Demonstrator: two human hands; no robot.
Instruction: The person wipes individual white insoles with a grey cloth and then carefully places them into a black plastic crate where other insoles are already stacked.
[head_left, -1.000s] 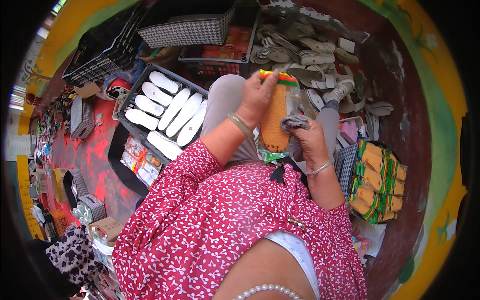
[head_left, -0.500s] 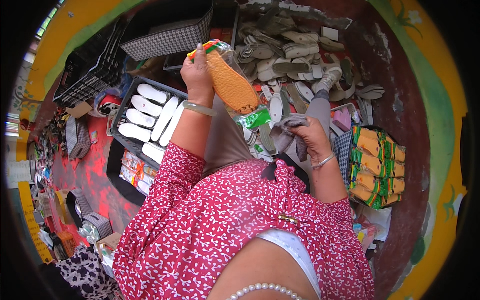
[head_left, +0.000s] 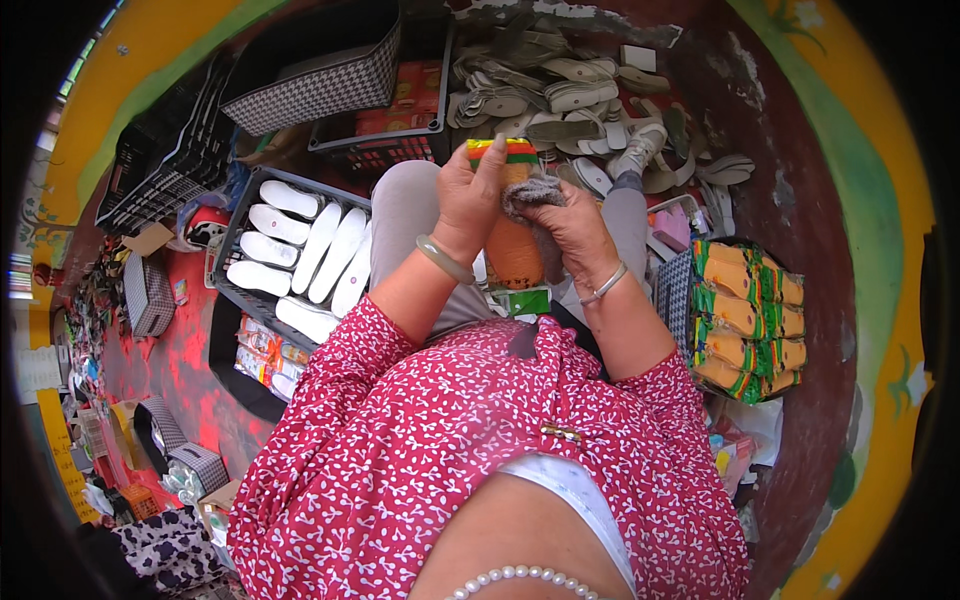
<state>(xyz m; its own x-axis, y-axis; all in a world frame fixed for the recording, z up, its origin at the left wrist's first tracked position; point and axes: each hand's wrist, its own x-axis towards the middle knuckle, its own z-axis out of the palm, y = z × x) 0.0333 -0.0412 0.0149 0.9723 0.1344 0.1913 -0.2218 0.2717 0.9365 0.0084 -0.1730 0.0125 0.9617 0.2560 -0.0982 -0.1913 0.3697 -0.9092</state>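
So there's an orange textured insole in a clear plastic packet (head_left: 515, 255), held up in the air between two grey-trousered knees (head_left: 405, 195). Left hand (head_left: 468, 205) has its top pinched, thumb up against the yellow, red and green header band. Right hand (head_left: 578, 232) is bunched around a fuzzy grey cloth (head_left: 533, 195), right up against the packet's upper part. There's a green label (head_left: 525, 302) at the bottom end and some dark print on the insole just above it, but it's too small to read.

Off to the left, a dark grey plastic crate (head_left: 234, 215) has flat white insoles (head_left: 319, 252) in it: four along its left edge, longer ones slanting by its right edge, some with a tiny round mark. On the right, a black-and-white houndstooth basket (head_left: 675, 300) is packed with matching orange packets (head_left: 740, 310), green and yellow trim showing. Beige and grey flat soles (head_left: 580, 95) are heaped farther out.
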